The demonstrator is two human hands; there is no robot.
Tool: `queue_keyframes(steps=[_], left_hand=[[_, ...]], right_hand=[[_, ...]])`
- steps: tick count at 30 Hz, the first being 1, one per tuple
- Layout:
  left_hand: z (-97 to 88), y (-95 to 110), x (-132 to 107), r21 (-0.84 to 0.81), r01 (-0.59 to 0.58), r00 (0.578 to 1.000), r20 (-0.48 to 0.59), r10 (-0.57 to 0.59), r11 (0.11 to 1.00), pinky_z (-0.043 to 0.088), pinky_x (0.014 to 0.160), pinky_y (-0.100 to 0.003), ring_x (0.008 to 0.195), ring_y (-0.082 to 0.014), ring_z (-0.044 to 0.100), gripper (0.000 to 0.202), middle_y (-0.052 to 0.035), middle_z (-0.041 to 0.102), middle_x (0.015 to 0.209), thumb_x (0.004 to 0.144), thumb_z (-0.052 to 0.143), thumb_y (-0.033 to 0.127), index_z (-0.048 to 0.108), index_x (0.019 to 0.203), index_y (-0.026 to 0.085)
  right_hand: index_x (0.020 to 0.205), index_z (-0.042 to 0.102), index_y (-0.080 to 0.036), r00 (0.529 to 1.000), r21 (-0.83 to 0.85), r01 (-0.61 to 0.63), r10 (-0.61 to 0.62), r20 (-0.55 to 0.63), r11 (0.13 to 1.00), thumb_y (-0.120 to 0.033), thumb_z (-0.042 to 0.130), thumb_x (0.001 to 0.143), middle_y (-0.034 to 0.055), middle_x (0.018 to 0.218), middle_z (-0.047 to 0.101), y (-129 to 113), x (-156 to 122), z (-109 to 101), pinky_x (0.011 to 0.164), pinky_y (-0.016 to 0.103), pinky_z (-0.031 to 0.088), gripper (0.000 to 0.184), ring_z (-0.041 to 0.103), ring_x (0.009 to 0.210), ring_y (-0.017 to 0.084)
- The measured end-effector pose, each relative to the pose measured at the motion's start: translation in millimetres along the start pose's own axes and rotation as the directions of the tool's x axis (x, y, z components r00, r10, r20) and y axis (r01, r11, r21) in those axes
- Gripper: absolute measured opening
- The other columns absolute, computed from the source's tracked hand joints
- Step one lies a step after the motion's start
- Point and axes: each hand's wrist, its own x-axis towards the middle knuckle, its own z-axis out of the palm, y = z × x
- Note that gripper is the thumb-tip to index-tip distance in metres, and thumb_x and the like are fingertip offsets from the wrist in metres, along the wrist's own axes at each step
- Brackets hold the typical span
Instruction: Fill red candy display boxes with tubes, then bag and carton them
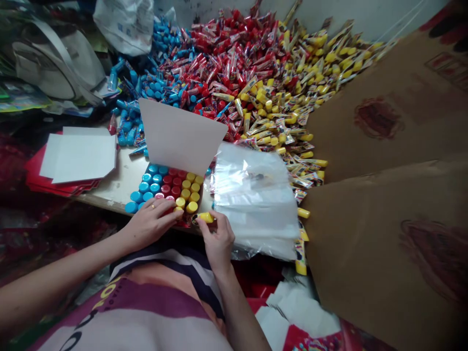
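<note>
An open box with a raised white lid point(183, 136) stands at the table's front edge. Inside it are rows of capped tubes, with blue caps point(145, 186) on the left, red caps point(171, 181) in the middle and yellow caps point(190, 187) on the right. My left hand point(155, 222) lies over the box's front rows, its fingers stretched across red caps, fingertips beside a yellow one. Between the thumb and fingers of my right hand point(218, 239) is a yellow-capped tube point(206, 217), held on its side by the box's front right corner.
Clear plastic bags point(256, 200) lie right of the box. Behind it rises a large heap of blue, red point(226, 58) and yellow point(321, 63) tubes. Flat white cartons point(82, 156) are stacked left. A big cardboard box point(380, 204) borders the right; more cartons point(300, 307) sit below.
</note>
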Motion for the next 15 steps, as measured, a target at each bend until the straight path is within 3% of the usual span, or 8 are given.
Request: queue_keyframes(steps=[6,15], left_hand=[[5.3,-1,1,-0.006,0.030,1.000,-0.006,-0.030,1.000,0.044,0.092,-0.039,0.103,-0.0233,0.058,0.024,-0.0104,0.062,0.111,0.095,0.047,0.024,0.066,0.110,0.024],[5.2,0,3,0.007,0.012,1.000,-0.011,-0.012,1.000,0.043,0.087,-0.038,0.098,-0.0227,0.057,0.024,-0.0114,0.060,0.111,0.096,0.045,0.026,0.066,0.106,0.021]], right_hand=[[0.098,0.070,-0.031,0.973,0.086,0.096,-0.111,0.200,0.992,-0.033,0.071,0.080,0.0050,0.098,0.067,-7,0,8,0.093,0.035,0.049,0.018,0.061,0.096,0.022],[0.097,0.072,-0.030,0.917,0.073,0.123,-0.142,0.372,0.990,-0.039,0.071,0.080,0.0061,0.089,0.063,-20,17,8,0.095,0.039,0.047,0.019,0.059,0.087,0.023]])
